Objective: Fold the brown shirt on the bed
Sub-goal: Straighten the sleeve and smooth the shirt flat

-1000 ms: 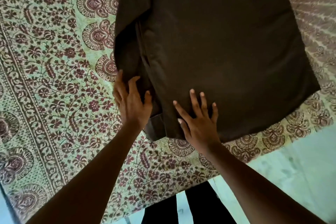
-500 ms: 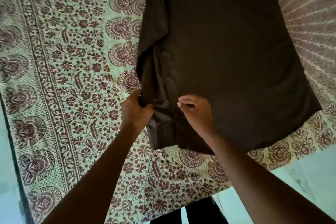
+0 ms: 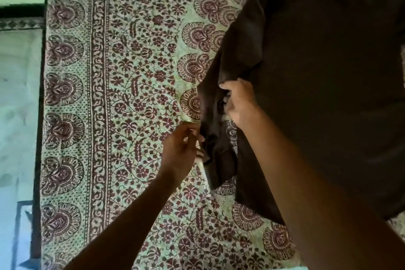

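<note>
The brown shirt (image 3: 324, 85) lies on the right half of the bed, dark and mostly flat, with its left sleeve hanging loose along the near left side. My right hand (image 3: 237, 101) is closed on a fold of that left edge and holds it raised off the sheet. Lower down, my left hand (image 3: 182, 149) pinches the sleeve near its cuff end. Both forearms reach in from the bottom of the view, and the right one covers the shirt's near hem.
The bed is covered by a pale green sheet (image 3: 122, 94) printed with maroon flowers and a wide border. Its left edge (image 3: 42, 116) drops to a light floor (image 3: 17, 98). A dark strip runs along that edge.
Both hands went from flat on the shirt to gripping its left edge and sleeve, lifting them. The view swung left, so the shirt now sits at the right.
</note>
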`<control>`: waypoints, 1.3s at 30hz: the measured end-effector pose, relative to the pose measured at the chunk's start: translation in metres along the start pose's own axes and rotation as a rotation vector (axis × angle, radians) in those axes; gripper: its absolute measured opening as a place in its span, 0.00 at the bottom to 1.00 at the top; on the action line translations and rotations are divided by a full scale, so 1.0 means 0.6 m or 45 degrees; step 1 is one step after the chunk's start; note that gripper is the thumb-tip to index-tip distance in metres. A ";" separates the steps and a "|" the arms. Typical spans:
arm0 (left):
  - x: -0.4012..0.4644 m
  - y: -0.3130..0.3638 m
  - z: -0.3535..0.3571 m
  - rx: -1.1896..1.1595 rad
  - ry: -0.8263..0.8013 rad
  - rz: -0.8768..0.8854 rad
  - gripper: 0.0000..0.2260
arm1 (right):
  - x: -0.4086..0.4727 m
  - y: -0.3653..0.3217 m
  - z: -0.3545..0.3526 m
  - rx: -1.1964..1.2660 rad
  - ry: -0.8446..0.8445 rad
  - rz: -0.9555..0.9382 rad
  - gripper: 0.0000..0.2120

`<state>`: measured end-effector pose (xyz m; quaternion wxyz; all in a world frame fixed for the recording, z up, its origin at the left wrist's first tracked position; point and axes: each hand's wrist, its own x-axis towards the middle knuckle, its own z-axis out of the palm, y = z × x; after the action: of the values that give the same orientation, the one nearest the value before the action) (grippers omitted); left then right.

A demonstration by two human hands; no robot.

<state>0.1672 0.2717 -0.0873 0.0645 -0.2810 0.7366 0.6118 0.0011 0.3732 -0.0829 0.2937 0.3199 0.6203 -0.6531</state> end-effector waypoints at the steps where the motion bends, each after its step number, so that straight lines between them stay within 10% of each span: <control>1: 0.009 -0.002 -0.005 0.126 0.166 0.054 0.07 | -0.005 -0.005 0.003 0.137 -0.027 0.040 0.10; 5: 0.065 -0.002 -0.019 0.310 0.417 0.100 0.09 | -0.007 -0.009 0.001 0.468 -0.148 0.084 0.13; 13: 0.149 0.089 -0.011 -0.659 -0.247 -0.205 0.15 | -0.014 -0.079 0.014 0.468 -0.330 -0.099 0.05; 22: 0.165 0.134 -0.068 -0.151 -0.217 -0.088 0.09 | -0.003 -0.128 -0.018 0.415 -0.145 -0.114 0.07; 27: 0.203 0.149 -0.124 0.379 -0.599 -0.155 0.27 | -0.020 -0.123 -0.011 0.516 -0.217 -0.048 0.07; 31: 0.224 0.154 -0.167 0.680 -0.994 -0.262 0.06 | -0.017 -0.096 0.011 0.578 -0.108 0.000 0.05; 39: 0.266 0.087 -0.305 0.702 -0.225 0.139 0.06 | 0.004 -0.037 0.102 0.732 0.193 0.061 0.11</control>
<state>0.0540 0.0513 -0.0677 0.1692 -0.1584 0.8805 0.4134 -0.0211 0.3134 -0.0694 0.1594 0.4524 0.4221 -0.7692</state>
